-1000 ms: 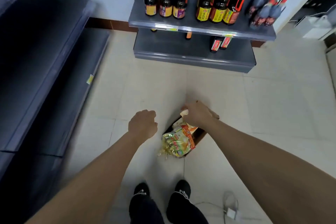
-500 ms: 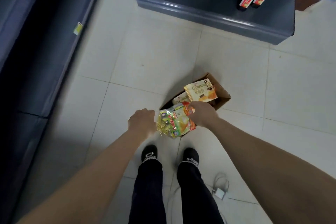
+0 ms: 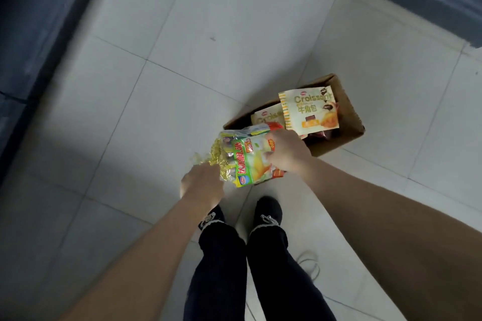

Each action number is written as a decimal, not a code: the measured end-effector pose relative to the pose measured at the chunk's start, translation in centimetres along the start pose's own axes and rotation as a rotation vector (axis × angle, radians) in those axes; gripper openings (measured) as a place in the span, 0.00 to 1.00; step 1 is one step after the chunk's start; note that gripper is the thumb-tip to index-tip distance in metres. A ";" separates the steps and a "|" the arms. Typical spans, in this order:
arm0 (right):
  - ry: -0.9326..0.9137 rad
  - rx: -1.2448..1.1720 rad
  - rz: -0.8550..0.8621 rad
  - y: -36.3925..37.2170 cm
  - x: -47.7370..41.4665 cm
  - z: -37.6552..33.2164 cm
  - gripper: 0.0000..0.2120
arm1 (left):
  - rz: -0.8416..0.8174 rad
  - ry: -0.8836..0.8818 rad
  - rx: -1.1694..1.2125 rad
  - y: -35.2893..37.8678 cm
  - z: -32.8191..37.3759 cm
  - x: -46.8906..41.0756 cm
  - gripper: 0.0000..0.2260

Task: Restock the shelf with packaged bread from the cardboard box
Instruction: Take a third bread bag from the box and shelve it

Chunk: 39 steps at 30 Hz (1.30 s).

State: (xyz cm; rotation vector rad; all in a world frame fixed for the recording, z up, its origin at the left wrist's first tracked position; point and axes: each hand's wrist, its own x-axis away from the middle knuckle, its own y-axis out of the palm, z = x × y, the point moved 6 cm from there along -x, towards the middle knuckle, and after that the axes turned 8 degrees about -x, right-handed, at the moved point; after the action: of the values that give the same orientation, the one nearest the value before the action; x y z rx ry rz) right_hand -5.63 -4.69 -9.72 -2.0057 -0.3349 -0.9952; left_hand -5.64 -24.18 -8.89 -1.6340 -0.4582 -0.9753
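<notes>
While the right hand (image 3: 287, 154) grips one end of a green bread bag (image 3: 250, 161), the left hand (image 3: 202, 182) clasps its gold-tied end. It hangs just above the near end of the cardboard box (image 3: 347, 112) on the tiled floor (image 3: 208, 34), where croissant packs (image 3: 309, 109) lie.

- A floor of pale square tiles (image 3: 221, 21) with thin grey grout lines filled most of the frame.
- A small dark speck (image 3: 213, 38) sat on a tile in the upper middle.
- A soft shadow (image 3: 86, 154) lay across the tiles at centre left.
- The person's legs in dark trousers (image 3: 221, 268) ran up from the bottom centre.
- Two black shoes (image 3: 268, 210) stood side by side on the tiles at lower centre, toes pointing up the frame.
- A thin pale cable (image 3: 310, 266) curled in loops on the floor just right of the legs, at lower right of centre.
</notes>
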 end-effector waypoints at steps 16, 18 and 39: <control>-0.054 0.013 -0.008 2.5 -5.6 1.0 0.28 | -0.090 -0.089 0.523 4.7 1.6 -4.8 0.14; -0.046 -0.047 -0.033 1.6 -4.3 1.0 0.29 | -0.057 -0.050 0.564 3.2 1.1 -3.7 0.11; -0.103 -0.447 -0.105 -15.1 11.7 -12.8 0.30 | 0.282 0.046 0.900 -20.9 -11.2 14.4 0.08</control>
State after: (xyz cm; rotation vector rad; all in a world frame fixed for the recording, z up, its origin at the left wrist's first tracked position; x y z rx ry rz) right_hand -13.16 -7.12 11.94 -2.4699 -0.2940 -1.1069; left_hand -16.52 -31.11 15.73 -0.8236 -0.5160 -0.4695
